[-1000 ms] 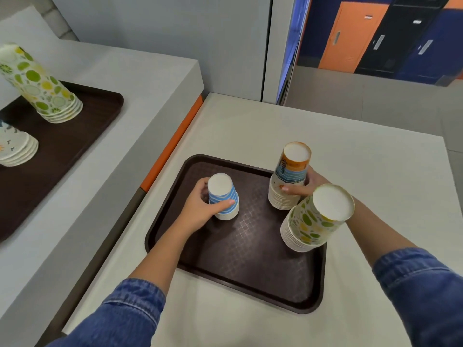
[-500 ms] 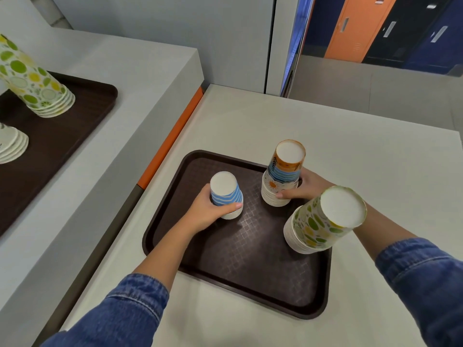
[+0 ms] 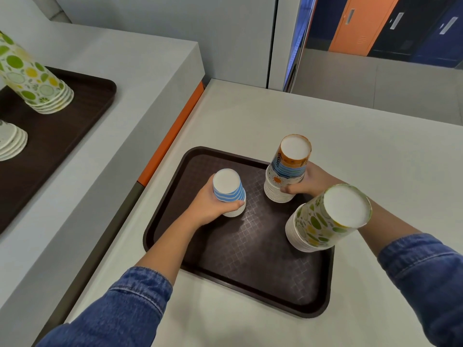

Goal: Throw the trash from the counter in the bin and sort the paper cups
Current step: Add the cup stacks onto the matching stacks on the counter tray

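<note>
A blue-striped paper cup (image 3: 229,191), inverted with its white base up, is being gripped by the left hand (image 3: 209,205); the fingers are being wrapped closed around its lower wall, with the thumb (image 3: 233,204) laid across the near side. The cup is positioned on the dark brown tray (image 3: 240,256), at about 10 o'clock from the tray's centre. Whether its rim is touching the tray surface cannot be told.

At about 1 o'clock on the same tray, an inverted stack of orange-and-blue sun-print cups (image 3: 288,171) is being held by the right hand (image 3: 310,182), which is closed around the stack's lower rims from the far right side. At about 3 o'clock, just beside that stack, a second inverted stack of lime-and-lemon print cups (image 3: 323,221) is standing on the tray's right edge, and the right forearm is being partly hidden behind it. Both forearms are being covered by blue denim sleeves (image 3: 130,306).

The tray is resting on a pale lower counter (image 3: 375,151). At 9 o'clock, beyond an orange edge strip (image 3: 172,136), a raised counter (image 3: 150,71) is carrying a second dark tray (image 3: 62,121), on which another lime-and-lemon cup stack (image 3: 32,78) and a low stack of white cups (image 3: 11,141), cut off by the frame edge, are standing.
</note>
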`<state>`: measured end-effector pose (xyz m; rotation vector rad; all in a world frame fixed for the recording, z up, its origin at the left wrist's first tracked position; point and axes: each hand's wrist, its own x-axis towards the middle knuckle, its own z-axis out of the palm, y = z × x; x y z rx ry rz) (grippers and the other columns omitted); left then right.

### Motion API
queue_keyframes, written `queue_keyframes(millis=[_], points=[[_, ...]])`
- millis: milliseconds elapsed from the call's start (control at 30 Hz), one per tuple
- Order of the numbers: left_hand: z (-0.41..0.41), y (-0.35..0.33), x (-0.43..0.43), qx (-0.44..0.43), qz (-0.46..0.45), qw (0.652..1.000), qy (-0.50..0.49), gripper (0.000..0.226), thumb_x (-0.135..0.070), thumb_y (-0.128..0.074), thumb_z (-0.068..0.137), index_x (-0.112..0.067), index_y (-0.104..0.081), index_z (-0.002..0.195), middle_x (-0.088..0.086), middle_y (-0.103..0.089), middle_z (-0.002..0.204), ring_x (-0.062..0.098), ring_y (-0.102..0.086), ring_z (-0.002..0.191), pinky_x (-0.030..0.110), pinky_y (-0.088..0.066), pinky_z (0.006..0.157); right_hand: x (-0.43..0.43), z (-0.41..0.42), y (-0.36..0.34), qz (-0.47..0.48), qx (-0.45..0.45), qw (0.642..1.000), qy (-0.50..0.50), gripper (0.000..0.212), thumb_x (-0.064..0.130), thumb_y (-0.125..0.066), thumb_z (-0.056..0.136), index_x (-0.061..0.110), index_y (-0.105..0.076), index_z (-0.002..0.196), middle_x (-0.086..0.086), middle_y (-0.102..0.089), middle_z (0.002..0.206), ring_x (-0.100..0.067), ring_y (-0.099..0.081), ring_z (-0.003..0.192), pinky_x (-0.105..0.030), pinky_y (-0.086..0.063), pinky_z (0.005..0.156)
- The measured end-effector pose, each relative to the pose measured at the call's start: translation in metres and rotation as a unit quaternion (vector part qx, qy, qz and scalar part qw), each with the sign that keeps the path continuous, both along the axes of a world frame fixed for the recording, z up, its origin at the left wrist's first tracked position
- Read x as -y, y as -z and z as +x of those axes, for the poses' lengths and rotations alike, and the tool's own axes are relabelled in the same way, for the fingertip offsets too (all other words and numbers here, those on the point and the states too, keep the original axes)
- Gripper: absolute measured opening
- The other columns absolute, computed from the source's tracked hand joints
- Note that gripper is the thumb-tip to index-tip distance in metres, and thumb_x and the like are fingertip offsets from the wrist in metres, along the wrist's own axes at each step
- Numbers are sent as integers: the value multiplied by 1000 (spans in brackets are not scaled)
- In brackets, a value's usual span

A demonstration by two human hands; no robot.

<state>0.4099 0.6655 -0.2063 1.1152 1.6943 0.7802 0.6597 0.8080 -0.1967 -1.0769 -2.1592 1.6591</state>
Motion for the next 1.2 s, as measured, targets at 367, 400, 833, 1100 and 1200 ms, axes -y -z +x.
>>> queue_keyframes(millis=[367, 400, 833, 1100, 1200], points=[[3, 0, 3, -8, 9, 1000, -25, 80, -32, -86, 61, -22, -47, 131, -6, -60, 120, 9, -57, 113, 29, -46, 99, 0, 1, 0, 7, -2, 1000, 5, 66, 1, -79, 71, 24, -48, 125, 5, -59, 120, -7, -55, 112, -22, -41, 95], [3, 1, 3, -7, 10, 1000, -28, 80, -31, -86, 61, -22, -47, 131, -6, -60, 120, 9, -57, 113, 30, -46, 100, 0, 1, -1, 8, -1, 1000, 7, 67, 1, -79, 71, 24, -47, 125, 6, -59, 120, -7, -55, 112, -23, -40, 96], [1, 0, 1, -1, -5, 1000, -1, 85, -39, -86, 57, -23, -46, 131, -5, -60, 121, 11, -57, 114, 32, -47, 100, 6, -5, -8, -4, -20, 1000, -22, 64, 8, -82, 69, 34, -52, 118, 24, -65, 113, 4, -59, 109, -5, -45, 81], [3, -1, 4, -7, 17, 1000, -24, 74, -33, -86, 59, -33, -47, 122, -11, -59, 116, 7, -57, 108, 14, -43, 83, 4, -6, -9, 26, -15, 999, -21, 65, -1, -80, 69, 35, -51, 114, 30, -64, 108, 10, -59, 104, -2, -43, 79], [3, -1, 3, -15, 27, 999, -28, 77, -32, -87, 58, -34, -45, 122, -5, -56, 122, 11, -55, 112, 21, -43, 91, 3, -7, -11, 29, -18, 999, -22, 66, -6, -78, 69, 36, -52, 113, 30, -65, 106, 11, -59, 103, -2, -44, 78]])
